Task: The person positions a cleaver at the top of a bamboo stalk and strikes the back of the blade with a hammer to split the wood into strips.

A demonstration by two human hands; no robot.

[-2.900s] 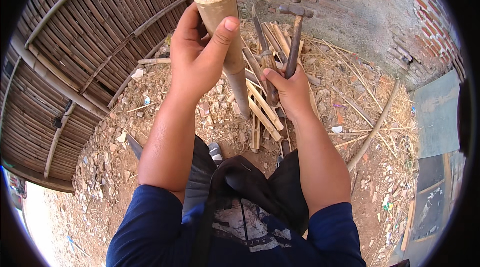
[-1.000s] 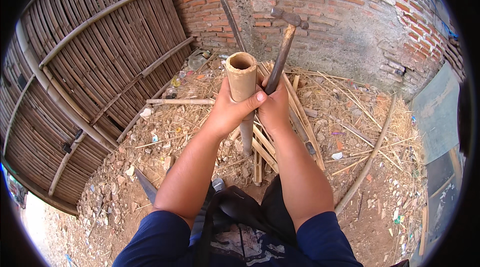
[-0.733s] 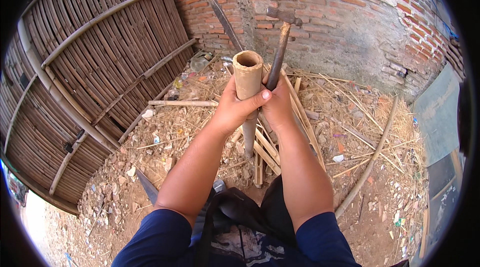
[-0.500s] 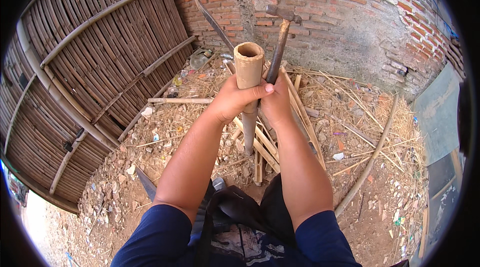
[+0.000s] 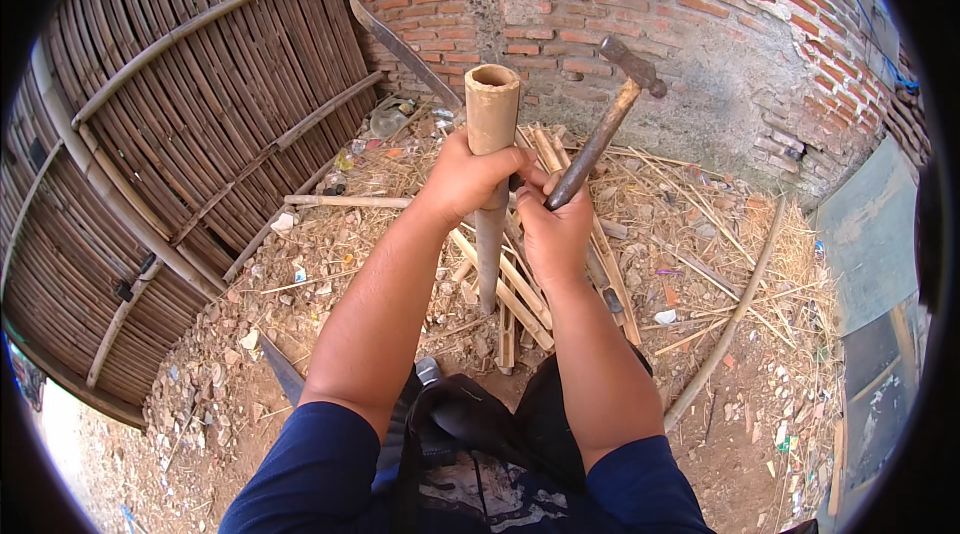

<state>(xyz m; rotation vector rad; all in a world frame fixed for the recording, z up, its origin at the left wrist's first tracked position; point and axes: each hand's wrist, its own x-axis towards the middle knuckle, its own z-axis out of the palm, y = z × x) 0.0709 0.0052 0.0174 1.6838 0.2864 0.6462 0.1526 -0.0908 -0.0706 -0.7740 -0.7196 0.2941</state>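
My left hand (image 5: 468, 177) is wrapped round an upright bamboo tube (image 5: 492, 114), its hollow cut end facing up. The lower part of the tube points toward the ground. In my right hand (image 5: 556, 224) is a hammer (image 5: 606, 139), gripped by its handle and tilted up to the right, head at the top. A machete (image 5: 405, 51) slants up to the left behind the tube. Its grip end is mostly hidden by my hands, and the fingertips of my right hand are close to a dark piece there; which hand bears it I cannot tell.
Split bamboo strips (image 5: 515, 294) lie on rubble ground below my hands. Another metal blade (image 5: 281, 370) is by my left leg. A long pole (image 5: 735, 334) lies at the right. A bamboo-slat wall (image 5: 190, 94) stands left, a brick wall (image 5: 640, 9) ahead.
The hammer has swung over to the right, away from the tube, with my right hand's grip turned. The tube and machete have shifted slightly to the left.
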